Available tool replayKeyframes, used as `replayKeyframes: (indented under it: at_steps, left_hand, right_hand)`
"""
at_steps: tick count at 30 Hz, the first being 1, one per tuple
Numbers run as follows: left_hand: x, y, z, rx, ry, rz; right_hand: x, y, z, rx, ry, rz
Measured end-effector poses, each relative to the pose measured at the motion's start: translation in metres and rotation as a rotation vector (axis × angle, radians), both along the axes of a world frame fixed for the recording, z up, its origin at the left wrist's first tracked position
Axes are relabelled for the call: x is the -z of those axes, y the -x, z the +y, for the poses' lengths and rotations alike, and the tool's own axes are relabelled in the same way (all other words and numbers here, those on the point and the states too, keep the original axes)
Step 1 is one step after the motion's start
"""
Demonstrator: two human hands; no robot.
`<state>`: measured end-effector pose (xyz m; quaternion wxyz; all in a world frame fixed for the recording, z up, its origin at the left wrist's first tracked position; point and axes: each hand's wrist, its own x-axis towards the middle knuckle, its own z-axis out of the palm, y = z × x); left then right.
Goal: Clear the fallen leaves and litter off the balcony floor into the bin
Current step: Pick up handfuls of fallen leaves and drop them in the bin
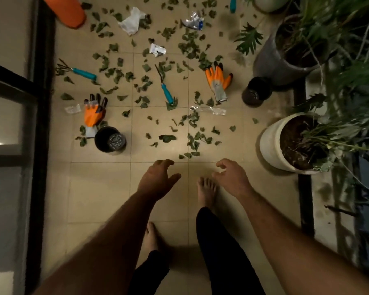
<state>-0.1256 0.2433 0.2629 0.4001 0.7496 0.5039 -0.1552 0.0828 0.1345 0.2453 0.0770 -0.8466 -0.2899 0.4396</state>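
Observation:
Several green fallen leaves point(192, 141) lie scattered over the tiled balcony floor point(100, 188). Litter lies among them: a crumpled white wrapper point(130, 21), a silver foil packet point(193, 20), a small white paper scrap point(157, 50) and clear plastic strips point(209, 109). An orange bin point(65, 10) stands at the far left. My left hand point(158, 177) and my right hand point(232, 177) hover above the floor just short of the nearest leaves, fingers loosely curled, holding nothing.
Two orange work gloves point(217, 81) point(93, 116), two teal-handled garden tools point(165, 88) point(81, 73) and two small black pots point(110, 140) point(256, 91) lie among the leaves. Large planters point(271, 143) point(271, 60) line the right side. A glass door frame point(41, 124) runs along the left. My bare feet point(207, 192) stand below.

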Motion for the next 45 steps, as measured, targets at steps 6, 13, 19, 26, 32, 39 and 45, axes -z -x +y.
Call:
replayKeyframes:
  at_steps: [6,13,19,26,32,39,45]
  left_hand:
    - [0.096,-0.037,0.009,-0.026,0.009,0.016]
    - [0.245,-0.047,0.011,-0.003,-0.076,-0.038]
    - [0.337,-0.037,0.011,-0.044,-0.202,-0.117]
    - [0.381,-0.032,0.005,0.033,-0.369,-0.175]
    - [0.384,-0.044,0.007,0.025,-0.316,-0.179]
    - [0.386,-0.044,0.006,-0.159,-0.309,-0.273]
    - [0.373,-0.023,0.016,-1.056,0.267,-0.677]
  right_hand:
    - [0.091,-0.025,0.018,-0.155,-0.040,-0.007]
    - [0.230,-0.033,0.042,-0.368,-0.095,-0.085]
    - [0.312,-0.029,0.055,-0.530,-0.102,-0.200]
    - [0.346,-0.017,0.048,-0.575,-0.277,-0.379]
    - [0.342,-0.022,0.026,-0.299,-0.383,-0.210]
    - [0.326,-0.035,0.012,0.512,-0.348,0.489]
    - [0.321,-0.025,0.032,0.665,-0.396,0.818]
